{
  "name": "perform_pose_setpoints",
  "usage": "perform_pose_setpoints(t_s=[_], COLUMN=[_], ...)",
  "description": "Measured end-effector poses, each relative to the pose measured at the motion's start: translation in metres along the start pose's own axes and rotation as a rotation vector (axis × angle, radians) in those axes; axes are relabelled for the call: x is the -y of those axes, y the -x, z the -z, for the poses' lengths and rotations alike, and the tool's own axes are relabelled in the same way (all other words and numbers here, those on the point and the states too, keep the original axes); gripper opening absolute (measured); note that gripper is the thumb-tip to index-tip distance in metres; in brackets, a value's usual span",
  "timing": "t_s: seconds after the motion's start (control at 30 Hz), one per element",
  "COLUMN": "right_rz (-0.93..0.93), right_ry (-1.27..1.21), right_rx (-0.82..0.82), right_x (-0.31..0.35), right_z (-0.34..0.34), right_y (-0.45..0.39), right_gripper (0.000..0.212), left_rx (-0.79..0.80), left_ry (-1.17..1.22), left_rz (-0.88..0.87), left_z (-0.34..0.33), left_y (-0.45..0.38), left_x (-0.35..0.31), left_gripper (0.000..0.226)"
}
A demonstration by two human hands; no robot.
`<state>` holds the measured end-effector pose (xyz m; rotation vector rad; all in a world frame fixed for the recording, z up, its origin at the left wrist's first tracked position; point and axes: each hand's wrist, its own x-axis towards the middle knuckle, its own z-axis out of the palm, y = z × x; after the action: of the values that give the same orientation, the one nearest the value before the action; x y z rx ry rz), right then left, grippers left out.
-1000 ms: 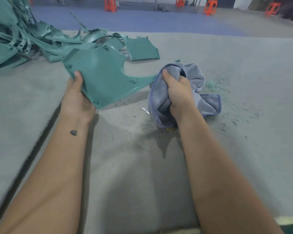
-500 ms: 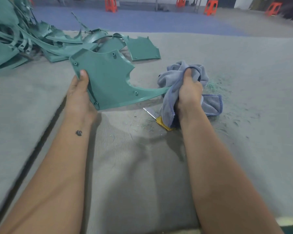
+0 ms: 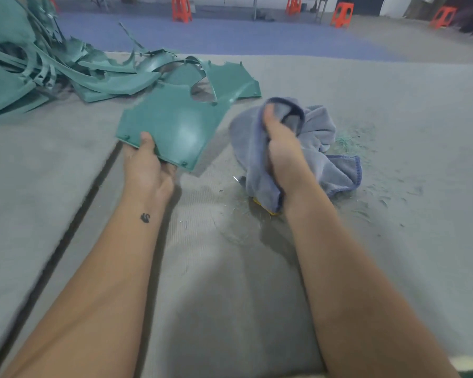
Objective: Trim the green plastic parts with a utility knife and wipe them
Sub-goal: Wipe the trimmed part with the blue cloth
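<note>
I held the green plastic panel (image 3: 172,124) above the bench (image 3: 393,110), left hand (image 3: 148,165) pinching its near edge, right hand (image 3: 281,151) bunching the blue cloth (image 3: 320,148); wiping well meant steadying it

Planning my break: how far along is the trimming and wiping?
Trimming has happened: green shavings litter the mat, and the utility knife lies put down, mostly under the cloth. In hand: the left hand holds a green panel, the right hand grips the blue cloth, not yet touching it. Left: wiping, plus the pile of green parts.
</note>
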<state>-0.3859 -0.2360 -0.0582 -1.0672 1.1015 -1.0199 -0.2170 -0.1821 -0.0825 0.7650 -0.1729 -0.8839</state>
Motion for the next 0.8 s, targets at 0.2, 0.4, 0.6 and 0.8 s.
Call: perform_pose_setpoints(t_s=[0.2, 0.4, 0.6, 0.8], right_rz=[0.285, 0.352, 0.140, 0.371], right_ry=[0.186, 0.184, -0.090, 0.173], right_rx=[-0.077, -0.349, -0.144, -0.171], right_x=[-0.021, -0.008, -0.005, -0.015], right_z=[-0.030, -0.011, -0.008, -0.017], right_y=[0.006, -0.005, -0.003, -0.002], right_gripper=[0.042, 0.048, 0.043, 0.027], left_rx=[0.225, 0.223, 0.322, 0.280], left_ry=[-0.106, -0.567, -0.315, -0.346], left_rz=[0.095, -0.165, -0.002, 0.040], left_z=[-0.008, -0.005, -0.013, -0.013], left_y=[0.013, 0.020, 0.031, 0.028], left_x=[0.018, 0.023, 0.025, 0.014], left_gripper=[0.046, 0.103, 0.026, 0.013])
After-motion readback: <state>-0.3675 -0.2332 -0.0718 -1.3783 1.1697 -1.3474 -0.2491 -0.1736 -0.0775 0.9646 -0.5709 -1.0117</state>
